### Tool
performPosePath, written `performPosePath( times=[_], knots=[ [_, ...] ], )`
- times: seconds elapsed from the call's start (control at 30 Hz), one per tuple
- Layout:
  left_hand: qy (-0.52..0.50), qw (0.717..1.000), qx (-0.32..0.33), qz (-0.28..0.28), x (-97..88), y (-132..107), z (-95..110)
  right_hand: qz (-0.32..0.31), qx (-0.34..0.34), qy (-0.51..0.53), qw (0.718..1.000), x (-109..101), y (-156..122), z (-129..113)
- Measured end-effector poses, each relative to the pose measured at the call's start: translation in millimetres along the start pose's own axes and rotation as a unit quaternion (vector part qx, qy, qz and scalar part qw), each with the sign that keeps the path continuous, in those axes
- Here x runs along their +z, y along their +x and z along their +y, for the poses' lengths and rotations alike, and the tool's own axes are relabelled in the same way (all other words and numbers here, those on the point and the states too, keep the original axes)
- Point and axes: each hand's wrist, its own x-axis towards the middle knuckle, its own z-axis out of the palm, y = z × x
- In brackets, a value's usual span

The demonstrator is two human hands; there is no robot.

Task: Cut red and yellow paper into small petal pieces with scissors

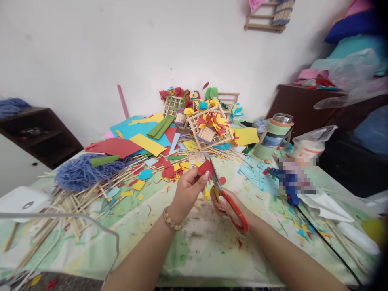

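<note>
My left hand (189, 192), with a beaded bracelet at the wrist, pinches a small piece of red paper (205, 169) between thumb and fingers. In my right hand (226, 204) is a pair of scissors (235, 208) with red-orange handles, their blades pointing up and away from me. The blades lie against the right edge of the red paper; whether they are cutting into it I cannot tell. Just beyond my left hand lies a heap of red paper pieces (171, 169) with yellow squares around it.
Stick frames with paper flowers (209, 127) stand at the back. Coloured paper sheets (118, 147), blue yarn (87, 173) and thin sticks (75, 214) lie to the left. On the right are a thermos (271, 137), a blue glue gun (291, 194) with a black cord, and a plastic-wrapped cup (309, 147).
</note>
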Motion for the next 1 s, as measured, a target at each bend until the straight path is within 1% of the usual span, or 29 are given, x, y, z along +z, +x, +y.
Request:
performPosePath(
  times=[0.2, 0.43, 0.57, 0.67, 0.73, 0.83, 0.93, 1.0],
  knots=[
    [-0.002, 0.999, -0.028, -0.042, -3.9, 2, 2, -0.006, -0.021, -0.002, 1.0, 0, -1, 1],
    [-0.008, 0.998, -0.026, -0.048, -4.6, 3, 2, 0.006, -0.006, -0.001, 1.0, 0, 0, 1],
    [-0.008, 0.999, -0.026, -0.047, -7.1, 3, 3, 0.001, 0.006, -0.001, 1.0, -1, 0, 1],
    [0.004, 0.998, -0.024, -0.053, -9.6, 4, 5, -0.006, -0.001, 0.0, 1.0, -1, 0, 0],
    [0.007, 0.998, -0.015, -0.055, -10.9, 4, 7, -0.009, -0.007, 0.002, 1.0, -1, 0, -1],
    [0.014, 0.999, 0.007, -0.039, -11.8, 4, 9, -0.002, -0.01, 0.001, 1.0, 0, -1, -1],
    [0.075, 0.996, 0.048, -0.019, -11.7, 2, 9, -0.005, -0.006, 0.007, 1.0, 0, -1, 0],
    [0.12, 0.99, 0.075, -0.02, -11.3, 0, 8, -0.012, -0.012, 0.017, 1.0, 0, -2, 2]
  ],
)
